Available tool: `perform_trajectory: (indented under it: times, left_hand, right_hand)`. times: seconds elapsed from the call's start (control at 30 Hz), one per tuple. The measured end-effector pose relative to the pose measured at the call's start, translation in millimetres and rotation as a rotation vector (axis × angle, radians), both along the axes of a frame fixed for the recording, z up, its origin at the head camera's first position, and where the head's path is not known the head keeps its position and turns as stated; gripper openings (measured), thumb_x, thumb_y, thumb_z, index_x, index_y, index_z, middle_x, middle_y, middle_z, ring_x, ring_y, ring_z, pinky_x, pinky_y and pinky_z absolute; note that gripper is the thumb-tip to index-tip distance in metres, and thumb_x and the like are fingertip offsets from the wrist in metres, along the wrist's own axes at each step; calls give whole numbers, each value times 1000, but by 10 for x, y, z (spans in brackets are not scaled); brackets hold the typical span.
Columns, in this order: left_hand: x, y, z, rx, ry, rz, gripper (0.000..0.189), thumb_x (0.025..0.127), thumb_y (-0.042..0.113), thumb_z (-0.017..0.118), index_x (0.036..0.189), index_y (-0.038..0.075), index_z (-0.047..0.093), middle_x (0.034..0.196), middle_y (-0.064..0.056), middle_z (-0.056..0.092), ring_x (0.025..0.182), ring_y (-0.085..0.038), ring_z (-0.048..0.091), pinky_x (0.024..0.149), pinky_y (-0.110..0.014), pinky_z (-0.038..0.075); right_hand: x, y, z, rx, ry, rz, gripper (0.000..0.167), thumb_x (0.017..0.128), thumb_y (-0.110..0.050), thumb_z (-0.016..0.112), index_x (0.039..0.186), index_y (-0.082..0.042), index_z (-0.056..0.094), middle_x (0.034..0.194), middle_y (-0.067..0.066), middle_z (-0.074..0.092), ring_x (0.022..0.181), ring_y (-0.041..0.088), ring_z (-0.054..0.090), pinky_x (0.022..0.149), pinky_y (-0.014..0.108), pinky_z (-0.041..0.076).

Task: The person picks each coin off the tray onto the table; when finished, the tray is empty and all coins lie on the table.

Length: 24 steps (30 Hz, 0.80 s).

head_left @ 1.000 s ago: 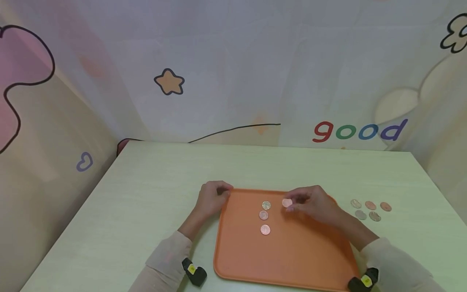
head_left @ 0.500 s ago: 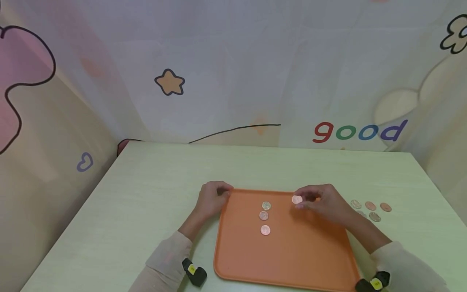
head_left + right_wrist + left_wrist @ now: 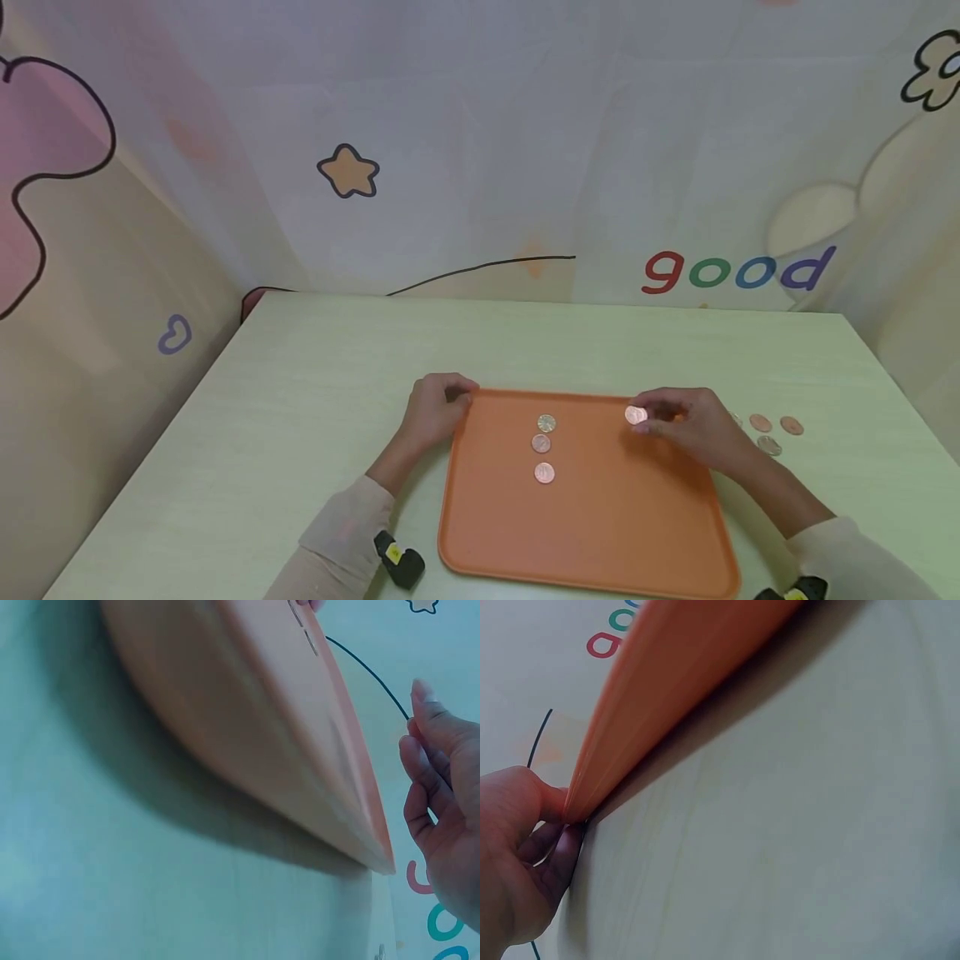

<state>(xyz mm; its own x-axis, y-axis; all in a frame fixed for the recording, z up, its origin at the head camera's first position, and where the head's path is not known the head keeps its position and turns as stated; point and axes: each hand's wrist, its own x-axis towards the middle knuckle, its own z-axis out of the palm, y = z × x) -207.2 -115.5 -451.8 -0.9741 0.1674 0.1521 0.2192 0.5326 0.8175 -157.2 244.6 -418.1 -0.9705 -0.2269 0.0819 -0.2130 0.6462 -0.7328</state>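
An orange tray (image 3: 600, 525) lies on the pale table. At its far left corner my left hand (image 3: 433, 410) grips the rim; the left wrist view shows thumb and fingers around the corner of the tray (image 3: 667, 682). Three coins lie on the tray in a rough column: a silvery one (image 3: 547, 423) at the back, a coppery one (image 3: 541, 443) in the middle, a pinkish one (image 3: 544, 473) nearest me. Above the tray's far right part, my right hand (image 3: 693, 427) pinches a shiny pinkish coin (image 3: 635, 415) between thumb and fingertips.
To the right of the tray, several loose coins lie on the table (image 3: 337, 350), among them two coppery coins, one farther right (image 3: 792, 426), and a silvery coin (image 3: 768, 446). My right hand and wrist hide part of this group. A printed cloth backdrop (image 3: 480, 150) rises behind the table.
My right hand has moved rightward over the tray with the coin between its fingers, and its wrist now covers some of the loose coins. My left hand and the tray have stayed put.
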Motion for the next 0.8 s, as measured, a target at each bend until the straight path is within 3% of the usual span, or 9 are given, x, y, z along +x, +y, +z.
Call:
perform_trajectory:
  times: [0.3,0.53,0.8]
  left_hand:
    - [-12,2,-6,-11,-7,-6,18,91,-2,64,99,3,79,101,-13,79,98,-29,73,90,-45,58]
    - [-5,8,6,2,-9,5,19,91,-3,63,98,3,79,100,-13,79,98,-29,73,91,-46,58]
    - [-1,5,11,3,-13,9,19,91,-4,63,97,3,79,100,-13,79,100,-30,73,92,-47,58]
  right_hand:
    - [72,135,-6,-15,55,-21,27,83,-16,83,108,-5,77,83,-8,71,75,0,56,66,18,50]
    - [148,313,-23,41,64,-73,27,84,-16,83,108,-6,76,85,-10,70,77,-2,57,68,15,53]
    - [241,556,-92,-16,121,-125,27,84,-13,83,107,-4,75,80,-23,67,74,-4,60,62,15,47]
